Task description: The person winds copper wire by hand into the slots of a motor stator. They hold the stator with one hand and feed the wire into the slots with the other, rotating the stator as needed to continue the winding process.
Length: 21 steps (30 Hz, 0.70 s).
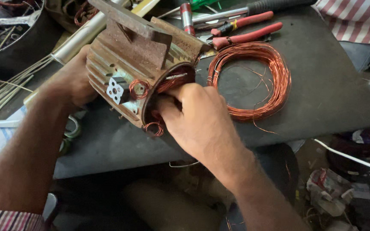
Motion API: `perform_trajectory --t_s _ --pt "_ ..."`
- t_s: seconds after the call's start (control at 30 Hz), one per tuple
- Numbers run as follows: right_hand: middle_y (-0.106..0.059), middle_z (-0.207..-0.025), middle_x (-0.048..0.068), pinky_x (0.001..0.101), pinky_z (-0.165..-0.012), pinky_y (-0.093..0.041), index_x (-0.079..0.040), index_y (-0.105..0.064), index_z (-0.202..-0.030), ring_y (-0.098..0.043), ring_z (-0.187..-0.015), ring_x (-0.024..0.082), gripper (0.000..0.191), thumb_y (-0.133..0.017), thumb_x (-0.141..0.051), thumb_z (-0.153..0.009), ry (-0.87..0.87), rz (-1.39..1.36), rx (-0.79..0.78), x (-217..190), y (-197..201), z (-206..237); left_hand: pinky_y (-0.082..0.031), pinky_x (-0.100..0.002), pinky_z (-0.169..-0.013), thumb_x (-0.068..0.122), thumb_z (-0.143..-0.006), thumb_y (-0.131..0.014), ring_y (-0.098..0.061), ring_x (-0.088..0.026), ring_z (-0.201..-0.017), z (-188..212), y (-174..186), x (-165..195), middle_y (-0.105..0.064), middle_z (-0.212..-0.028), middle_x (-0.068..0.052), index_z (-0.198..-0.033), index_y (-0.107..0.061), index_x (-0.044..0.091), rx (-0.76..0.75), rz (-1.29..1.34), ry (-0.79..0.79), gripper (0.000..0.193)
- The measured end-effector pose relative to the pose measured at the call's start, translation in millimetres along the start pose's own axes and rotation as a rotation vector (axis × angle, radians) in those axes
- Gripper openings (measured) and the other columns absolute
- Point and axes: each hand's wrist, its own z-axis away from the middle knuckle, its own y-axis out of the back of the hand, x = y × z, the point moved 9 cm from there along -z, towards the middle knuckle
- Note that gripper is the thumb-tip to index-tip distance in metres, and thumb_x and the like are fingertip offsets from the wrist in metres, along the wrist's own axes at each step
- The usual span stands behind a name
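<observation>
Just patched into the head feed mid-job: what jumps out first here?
The rusty ribbed motor housing lies on its side at centre-left of the dark work mat. The left hand braces its far end, and the right hand has its fingers at the open end, among copper windings. Right of it lies a loose coil of copper wire, with red-handled pliers behind.

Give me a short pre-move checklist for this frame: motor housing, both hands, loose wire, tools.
1. Left hand braces the rusty motor housing from behind: ok.
2. Right hand is at the housing's open end, fingers on the copper windings: ok.
3. What the right fingers pinch: cannot tell, hidden.
4. Housing lies tilted on the dark mat; steadiness: cannot tell.
5. Loose copper coil lies beside the housing, apart from both hands: ok.
6. Red-handled pliers lie behind the coil, untouched: ok.
</observation>
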Motion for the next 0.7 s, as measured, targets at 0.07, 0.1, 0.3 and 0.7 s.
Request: perform_trajectory --t_s 0.07,0.1,0.3,0.7 --pt "-0.075 -0.087 0.020 0.0469 -0.078 -0.058 -0.015 -0.079 -0.105 -0.074 -0.083 0.040 0.025 -0.065 -0.027 -0.088 -0.001 -0.036 -0.026 1.6 -1.2 -2.0 -0.062 -0.034 -0.074 0.016 -0.098 -0.063 -0.068 -0.017 -0.094 -0.6 2.6 -8.4 -0.072 -0.109 -0.010 -0.130 -0.062 -0.001 0.015 0.012 0.073 0.036" --pt "-0.075 -0.087 0.020 0.0470 -0.078 -0.057 -0.014 -0.078 -0.105 -0.074 -0.083 0.040 0.025 -0.065 -0.027 -0.089 -0.005 -0.039 -0.043 3.0 -2.2 -2.5 -0.062 -0.033 -0.076 0.015 -0.097 -0.064 -0.068 -0.016 -0.096 -0.6 3.3 -10.1 -0.071 -0.111 -0.010 -0.131 -0.062 -0.001 0.014 0.020 0.078 0.037" --pt "-0.075 -0.087 0.020 0.0465 -0.076 -0.057 -0.012 -0.077 -0.103 -0.073 -0.084 0.040 0.023 -0.063 -0.025 -0.091 -0.009 -0.084 -0.021 7.7 -6.8 -1.5 -0.056 -0.035 -0.077 0.017 -0.098 -0.067 -0.066 -0.020 -0.096 -2.6 20.3 -35.8 -0.071 -0.114 -0.013 -0.135 -0.063 0.001 0.038 -0.126 0.262 0.040" --pt "-0.075 -0.091 0.018 0.0469 -0.080 -0.056 -0.015 -0.078 -0.106 -0.071 -0.091 0.040 0.023 -0.064 -0.024 -0.090 0.036 -0.109 -0.005 6.2 -7.4 -3.7 -0.060 -0.038 -0.091 0.020 -0.091 -0.073 -0.069 -0.021 -0.107 1.2 -3.2 -7.3 -0.068 -0.125 -0.017 -0.143 -0.056 -0.003 -0.033 0.160 0.082 0.059"
